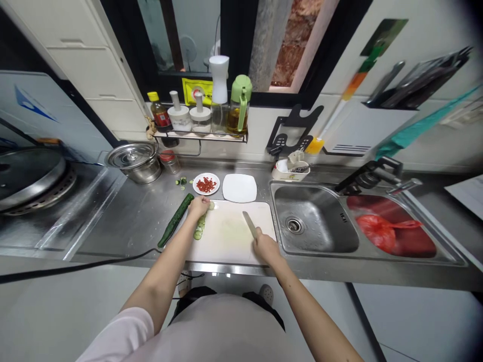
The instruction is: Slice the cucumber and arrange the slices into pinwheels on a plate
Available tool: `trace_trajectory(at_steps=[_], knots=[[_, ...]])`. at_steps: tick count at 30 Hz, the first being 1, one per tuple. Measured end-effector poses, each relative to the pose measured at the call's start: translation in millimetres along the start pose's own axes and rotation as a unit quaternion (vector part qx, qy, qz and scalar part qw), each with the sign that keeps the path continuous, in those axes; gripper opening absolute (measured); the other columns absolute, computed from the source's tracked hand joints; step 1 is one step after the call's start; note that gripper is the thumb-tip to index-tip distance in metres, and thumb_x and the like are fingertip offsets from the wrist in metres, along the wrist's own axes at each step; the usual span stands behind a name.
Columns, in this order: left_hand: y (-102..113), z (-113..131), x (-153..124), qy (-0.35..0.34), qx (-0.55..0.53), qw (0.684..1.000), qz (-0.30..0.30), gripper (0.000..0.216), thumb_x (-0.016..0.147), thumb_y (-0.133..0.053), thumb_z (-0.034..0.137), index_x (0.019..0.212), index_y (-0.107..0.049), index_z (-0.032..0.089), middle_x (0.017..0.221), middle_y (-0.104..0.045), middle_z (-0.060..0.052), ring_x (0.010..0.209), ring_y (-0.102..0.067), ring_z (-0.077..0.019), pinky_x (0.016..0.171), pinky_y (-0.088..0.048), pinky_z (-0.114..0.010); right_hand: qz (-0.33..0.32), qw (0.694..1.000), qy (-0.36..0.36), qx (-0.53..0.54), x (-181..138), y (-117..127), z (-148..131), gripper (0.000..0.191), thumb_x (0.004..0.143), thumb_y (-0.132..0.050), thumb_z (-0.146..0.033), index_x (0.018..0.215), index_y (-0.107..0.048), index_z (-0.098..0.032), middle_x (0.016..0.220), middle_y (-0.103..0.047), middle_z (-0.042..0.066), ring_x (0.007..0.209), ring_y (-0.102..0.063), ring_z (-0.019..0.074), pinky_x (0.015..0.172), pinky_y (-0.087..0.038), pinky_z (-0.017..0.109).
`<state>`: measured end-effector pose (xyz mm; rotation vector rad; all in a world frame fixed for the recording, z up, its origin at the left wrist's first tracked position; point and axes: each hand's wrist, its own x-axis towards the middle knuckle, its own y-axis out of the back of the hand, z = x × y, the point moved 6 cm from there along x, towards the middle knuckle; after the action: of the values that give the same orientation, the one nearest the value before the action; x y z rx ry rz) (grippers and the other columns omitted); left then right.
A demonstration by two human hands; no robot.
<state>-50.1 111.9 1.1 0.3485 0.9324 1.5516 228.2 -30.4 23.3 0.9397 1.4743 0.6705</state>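
My right hand (266, 246) grips a kitchen knife (249, 224), its blade pointing up and left over the white cutting board (234, 251). At the board's left side my left hand (198, 206) is closed, fingertips together beside a pale cucumber slice; what they hold, if anything, is hidden. Cucumber slices (198, 230) lie in an overlapping row just below that hand. A whole cucumber (175, 221) rests along the left edge of the board.
Behind the board are a plate of chopped red pieces (206, 184) and a white square plate (239, 188). Green trimmings (182, 181) lie nearby. A lidded steel pot (136, 161) stands left; a sink (315, 221) and a red plastic bag (377, 232) are right.
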Motion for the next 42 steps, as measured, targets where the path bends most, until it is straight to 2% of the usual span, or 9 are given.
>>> trace_trajectory(at_steps=[3, 6, 10, 14, 17, 21, 27, 42], knots=[[-18, 2, -16, -0.019, -0.045, 0.998, -0.031, 0.02, 0.071, -0.068, 0.024, 0.09, -0.07, 0.019, 0.077, -0.072, -0.001, 0.073, -0.065, -0.0156, 0.07, -0.046, -0.024, 0.003, 1.0, 0.001, -0.007, 1, -1, -1, 0.044, 0.089, -0.036, -0.017, 0.133, -0.04, -0.014, 0.1, -0.067, 0.015, 0.097, -0.065, 0.0258, 0.073, -0.039, 0.031], [-38, 3, -39, -0.036, -0.061, 0.996, -0.06, 0.021, 0.072, -0.067, 0.023, 0.092, -0.07, 0.019, 0.073, -0.071, 0.0, 0.068, -0.063, -0.0136, 0.067, -0.046, -0.023, 0.004, 1.0, 0.0, -0.01, 1, -2, 0, 0.044, 0.089, -0.036, -0.017, 0.133, -0.04, -0.014, 0.1, -0.068, 0.016, 0.097, -0.066, 0.0262, 0.073, -0.04, 0.031], [-54, 5, -70, -0.053, -0.006, 0.996, -0.068, 0.018, 0.076, -0.062, 0.021, 0.092, -0.069, 0.022, 0.08, -0.073, 0.0, 0.078, -0.064, -0.0153, 0.076, -0.044, -0.026, 0.013, 1.0, 0.007, -0.015, 0, -2, 0, 0.042, 0.09, -0.037, -0.018, 0.131, -0.042, -0.015, 0.101, -0.068, 0.015, 0.097, -0.066, 0.026, 0.074, -0.041, 0.031], [-59, 8, -85, -0.066, 0.101, 0.991, -0.051, 0.02, 0.079, -0.056, 0.02, 0.093, -0.069, 0.025, 0.091, -0.074, -0.003, 0.096, -0.064, -0.0225, 0.089, -0.04, -0.035, 0.019, 0.999, 0.022, -0.028, -3, 0, -2, 0.041, 0.09, -0.038, -0.018, 0.13, -0.042, -0.015, 0.103, -0.068, 0.016, 0.096, -0.066, 0.0261, 0.074, -0.041, 0.031], [-57, 8, -87, -0.073, 0.147, 0.986, -0.04, 0.021, 0.081, -0.054, 0.022, 0.094, -0.069, 0.026, 0.095, -0.074, -0.005, 0.104, -0.062, -0.0264, 0.091, -0.037, -0.039, 0.019, 0.999, 0.029, -0.037, -9, 1, -6, 0.039, 0.089, -0.037, -0.016, 0.127, -0.044, -0.015, 0.101, -0.068, 0.015, 0.095, -0.066, 0.0256, 0.074, -0.041, 0.031], [-54, 6, -82, -0.07, 0.161, 0.984, -0.035, 0.024, 0.083, -0.05, 0.022, 0.096, -0.069, 0.027, 0.099, -0.073, -0.006, 0.105, -0.061, -0.0269, 0.091, -0.037, -0.041, 0.01, 0.997, 0.067, -0.044, -20, -2, -22, 0.036, 0.089, -0.036, -0.015, 0.124, -0.044, -0.017, 0.1, -0.069, 0.013, 0.094, -0.066, 0.0241, 0.072, -0.039, 0.03], [-56, 6, -73, -0.059, 0.169, 0.983, -0.044, 0.018, 0.082, -0.054, 0.03, 0.093, -0.069, 0.028, 0.097, -0.073, -0.005, 0.106, -0.059, -0.0274, 0.092, -0.035, -0.042, -0.005, 0.993, 0.107, -0.052, -27, -12, -42, 0.034, 0.089, -0.036, -0.014, 0.122, -0.044, -0.018, 0.1, -0.068, 0.013, 0.092, -0.066, 0.0243, 0.072, -0.04, 0.03], [-58, 4, -67, -0.049, 0.173, 0.983, -0.048, 0.018, 0.082, -0.058, 0.038, 0.092, -0.069, 0.028, 0.096, -0.073, -0.006, 0.107, -0.059, -0.0274, 0.091, -0.034, -0.04, -0.02, 0.991, 0.117, -0.068, -27, -15, -50, 0.035, 0.09, -0.035, -0.011, 0.123, -0.043, -0.017, 0.101, -0.068, 0.015, 0.096, -0.065, 0.0249, 0.075, -0.042, 0.032]])
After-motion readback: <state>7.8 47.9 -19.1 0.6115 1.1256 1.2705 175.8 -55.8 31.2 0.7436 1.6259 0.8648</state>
